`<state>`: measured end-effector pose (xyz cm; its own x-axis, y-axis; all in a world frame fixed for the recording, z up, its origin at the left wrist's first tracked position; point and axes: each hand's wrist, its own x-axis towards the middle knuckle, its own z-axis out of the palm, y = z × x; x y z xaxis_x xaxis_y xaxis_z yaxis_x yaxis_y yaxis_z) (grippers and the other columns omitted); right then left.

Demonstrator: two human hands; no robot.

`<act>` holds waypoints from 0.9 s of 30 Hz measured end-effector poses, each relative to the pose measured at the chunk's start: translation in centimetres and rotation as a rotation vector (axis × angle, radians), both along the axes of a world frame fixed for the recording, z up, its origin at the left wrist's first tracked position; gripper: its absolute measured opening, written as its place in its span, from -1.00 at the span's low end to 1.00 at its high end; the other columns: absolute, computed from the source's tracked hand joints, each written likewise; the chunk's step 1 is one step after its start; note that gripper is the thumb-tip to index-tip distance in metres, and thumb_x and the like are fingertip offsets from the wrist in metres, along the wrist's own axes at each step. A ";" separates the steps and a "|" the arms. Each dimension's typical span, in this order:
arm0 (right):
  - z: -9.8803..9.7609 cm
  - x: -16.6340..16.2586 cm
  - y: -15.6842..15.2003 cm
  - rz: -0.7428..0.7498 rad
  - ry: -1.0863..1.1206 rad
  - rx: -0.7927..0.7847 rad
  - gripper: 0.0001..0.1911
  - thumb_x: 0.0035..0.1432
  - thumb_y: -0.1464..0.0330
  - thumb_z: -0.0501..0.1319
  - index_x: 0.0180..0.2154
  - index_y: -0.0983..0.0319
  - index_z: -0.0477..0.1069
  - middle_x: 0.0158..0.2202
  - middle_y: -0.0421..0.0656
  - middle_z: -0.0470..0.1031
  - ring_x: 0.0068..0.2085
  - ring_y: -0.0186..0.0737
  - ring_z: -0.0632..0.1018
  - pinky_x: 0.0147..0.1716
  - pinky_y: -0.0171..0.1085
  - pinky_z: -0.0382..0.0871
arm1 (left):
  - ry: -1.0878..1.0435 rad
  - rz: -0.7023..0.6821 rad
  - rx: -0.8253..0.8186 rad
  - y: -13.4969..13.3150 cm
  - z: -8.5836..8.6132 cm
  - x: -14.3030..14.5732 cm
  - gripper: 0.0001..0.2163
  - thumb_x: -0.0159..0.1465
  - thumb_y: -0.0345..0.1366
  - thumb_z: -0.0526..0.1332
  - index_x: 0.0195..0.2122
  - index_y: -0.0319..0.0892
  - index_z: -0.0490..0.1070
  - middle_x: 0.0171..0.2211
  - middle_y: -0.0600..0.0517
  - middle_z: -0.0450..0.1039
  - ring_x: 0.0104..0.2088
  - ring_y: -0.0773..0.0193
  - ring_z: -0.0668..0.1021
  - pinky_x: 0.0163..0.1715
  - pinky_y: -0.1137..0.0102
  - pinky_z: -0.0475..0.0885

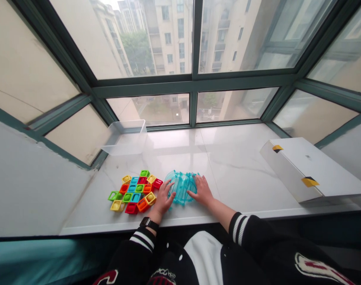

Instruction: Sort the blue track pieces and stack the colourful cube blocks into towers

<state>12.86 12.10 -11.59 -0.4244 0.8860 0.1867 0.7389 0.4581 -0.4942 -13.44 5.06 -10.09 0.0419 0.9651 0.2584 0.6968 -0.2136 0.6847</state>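
Both my hands rest on a clear blue plastic piece (182,186) lying on the white windowsill (234,166). My left hand (164,198), with a black watch at the wrist, touches its left side with fingers spread. My right hand (202,190) lies on its right side, fingers stretched over it. A flat cluster of coloured square blocks (134,192), red, orange, yellow, green and blue, sits just left of my left hand.
A clear plastic bin (125,138) stands at the back left near the window frame. A long white cardboard box (311,170) with yellow tape lies on the right. Window glass surrounds the sill on three sides. My black jacket sleeves cross the sill's front edge.
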 end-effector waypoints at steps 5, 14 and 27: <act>0.5 -0.1 0.1 0.038 -0.002 -0.005 -0.02 0.23 -0.02 0.28 0.50 0.27 0.06 0.34 0.17 0.35 0.41 0.23 0.30 0.48 0.26 -0.06 | -0.013 0.030 0.014 -0.4 -0.1 1.1 -0.52 0.44 -0.01 0.17 0.31 -0.08 0.40 0.40 -0.19 0.27 0.40 -0.10 0.32 0.40 -0.05 0.23; 0.8 -1.3 0.2 0.133 0.039 0.024 0.03 0.20 0.01 0.33 0.53 0.22 0.01 0.25 0.13 0.44 0.32 0.27 0.39 0.44 0.32 -0.02 | 0.065 0.185 0.087 -1.9 -0.5 1.8 -0.59 0.45 -0.11 0.16 0.27 -0.10 0.42 0.33 -0.20 0.37 0.32 -0.10 0.42 0.32 -0.09 0.35; 0.1 -3.9 0.4 0.206 0.043 -0.012 0.10 0.25 -0.11 0.28 0.54 0.30 -0.09 0.45 0.21 0.21 0.50 0.27 0.15 0.48 0.27 -0.05 | 0.073 0.270 0.117 -2.2 -0.9 -1.0 -0.62 0.43 -0.14 0.14 0.21 -0.11 0.46 0.26 -0.20 0.42 0.28 -0.08 0.46 0.29 -0.06 0.38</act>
<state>8.92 12.46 -11.44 -0.5883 0.7838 0.1988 0.6084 0.5910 -0.5297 -14.45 2.88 -11.00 -0.1900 0.9078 0.3738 0.7855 -0.0878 0.6126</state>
